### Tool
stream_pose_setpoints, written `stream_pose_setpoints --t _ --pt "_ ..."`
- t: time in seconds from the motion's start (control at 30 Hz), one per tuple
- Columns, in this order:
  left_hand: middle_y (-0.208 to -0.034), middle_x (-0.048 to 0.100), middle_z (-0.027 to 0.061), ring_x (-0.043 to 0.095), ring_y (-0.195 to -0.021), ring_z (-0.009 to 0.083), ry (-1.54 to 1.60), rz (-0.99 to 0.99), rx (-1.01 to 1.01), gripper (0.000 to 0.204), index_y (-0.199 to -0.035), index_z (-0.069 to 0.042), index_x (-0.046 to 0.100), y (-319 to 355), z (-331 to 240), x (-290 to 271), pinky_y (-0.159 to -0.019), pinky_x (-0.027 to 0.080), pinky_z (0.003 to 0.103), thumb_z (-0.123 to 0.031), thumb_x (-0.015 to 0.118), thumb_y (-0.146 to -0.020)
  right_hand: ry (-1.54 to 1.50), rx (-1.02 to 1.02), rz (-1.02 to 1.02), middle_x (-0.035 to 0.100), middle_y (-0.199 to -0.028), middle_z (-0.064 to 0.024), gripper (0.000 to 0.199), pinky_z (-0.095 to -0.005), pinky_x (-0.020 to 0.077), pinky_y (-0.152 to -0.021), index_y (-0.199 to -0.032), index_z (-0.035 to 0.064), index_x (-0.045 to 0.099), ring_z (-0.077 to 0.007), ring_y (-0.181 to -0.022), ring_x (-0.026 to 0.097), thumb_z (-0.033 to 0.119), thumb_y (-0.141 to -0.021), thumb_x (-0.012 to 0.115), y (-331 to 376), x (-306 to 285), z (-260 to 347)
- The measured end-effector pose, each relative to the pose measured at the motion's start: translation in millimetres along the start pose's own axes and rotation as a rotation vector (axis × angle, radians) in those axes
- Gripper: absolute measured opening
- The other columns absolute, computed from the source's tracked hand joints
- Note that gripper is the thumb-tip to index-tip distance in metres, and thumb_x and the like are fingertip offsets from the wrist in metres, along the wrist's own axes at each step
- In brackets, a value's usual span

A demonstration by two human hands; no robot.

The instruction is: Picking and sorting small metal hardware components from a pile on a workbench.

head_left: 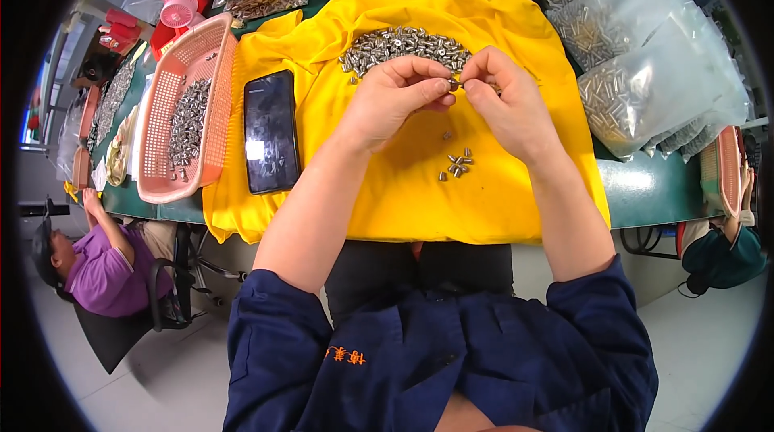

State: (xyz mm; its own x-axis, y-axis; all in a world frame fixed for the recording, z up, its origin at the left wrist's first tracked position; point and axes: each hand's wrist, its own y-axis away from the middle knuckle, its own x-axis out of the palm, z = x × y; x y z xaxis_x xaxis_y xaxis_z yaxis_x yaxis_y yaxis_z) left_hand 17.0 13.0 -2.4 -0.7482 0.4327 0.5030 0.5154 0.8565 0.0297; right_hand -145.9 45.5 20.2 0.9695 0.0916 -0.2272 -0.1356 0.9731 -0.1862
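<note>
We pinch one small metal part (454, 85) between our left hand (395, 97) and right hand (504, 97), its long axis running hand to hand, just this side of the pile (403, 47) on the yellow cloth (403, 190).

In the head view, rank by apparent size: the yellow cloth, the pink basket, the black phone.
1. yellow cloth, largest
2. pink basket
3. black phone, smallest
All three lie at a similar distance on the table.

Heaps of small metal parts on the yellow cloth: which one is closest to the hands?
The large heap just beyond both hands, touching distance; the small cluster lies farther, nearer the person.
</note>
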Motion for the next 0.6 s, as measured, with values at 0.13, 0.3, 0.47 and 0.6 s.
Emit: stream_pose_setpoints --t 0.13,0.3,0.47,0.6 --pt "-0.079 0.06 0.0062 0.059 -0.071 0.0127 -0.084 -0.002 0.003 0.011 -0.087 0.002 0.057 1.1 -0.8 -0.1 -0.067 0.049 0.023 -0.001 0.057 -0.077 0.195 -0.099 0.0 0.049 -0.067 -0.0038 0.004 -0.0241 0.0385 -0.056 -0.079 0.0028 0.046 -0.011 -0.061 0.046 0.003 -0.075 0.046 2.8 0.7 3.6" --pt "-0.08 0.06 0.0068 0.059 -0.073 0.0127 -0.288 -0.029 0.058 0.011 -0.087 0.003 0.058 0.1 1.1 1.8 -0.068 0.048 0.022 0.0 0.057 -0.076 0.424 -0.136 -0.015 0.049 -0.061 -0.0082 0.004 -0.0293 0.0386 -0.051 -0.077 0.0028 0.045 -0.0173 -0.055 0.047 0.005 -0.074 0.046 5.0 5.4 3.7" --pt "-0.079 0.06 0.0068 0.059 -0.073 0.013 -0.235 -0.1 0.117 0.009 -0.085 0.003 0.058 -1.3 2.6 4.3 -0.068 0.048 0.022 0.0 0.057 -0.076 -0.175 0.162 -0.008 0.047 -0.063 -0.0004 0.004 -0.0222 0.0344 -0.047 -0.08 0.0047 0.046 -0.0081 -0.052 0.041 0.008 -0.077 0.045 -1.2 4.9 -6.1" --pt "-0.078 0.06 0.0049 0.058 -0.072 0.0115 -0.267 -0.104 0.137 0.008 -0.083 0.002 0.059 -4.5 3.0 -1.3 -0.067 0.048 0.022 -0.001 0.057 -0.076 -0.556 0.256 0.071 0.043 -0.065 0.003 0.004 -0.0183 0.0303 -0.046 -0.081 0.0053 0.048 -0.0035 -0.055 0.035 0.007 -0.078 0.046 -6.0 1.5 -15.4"
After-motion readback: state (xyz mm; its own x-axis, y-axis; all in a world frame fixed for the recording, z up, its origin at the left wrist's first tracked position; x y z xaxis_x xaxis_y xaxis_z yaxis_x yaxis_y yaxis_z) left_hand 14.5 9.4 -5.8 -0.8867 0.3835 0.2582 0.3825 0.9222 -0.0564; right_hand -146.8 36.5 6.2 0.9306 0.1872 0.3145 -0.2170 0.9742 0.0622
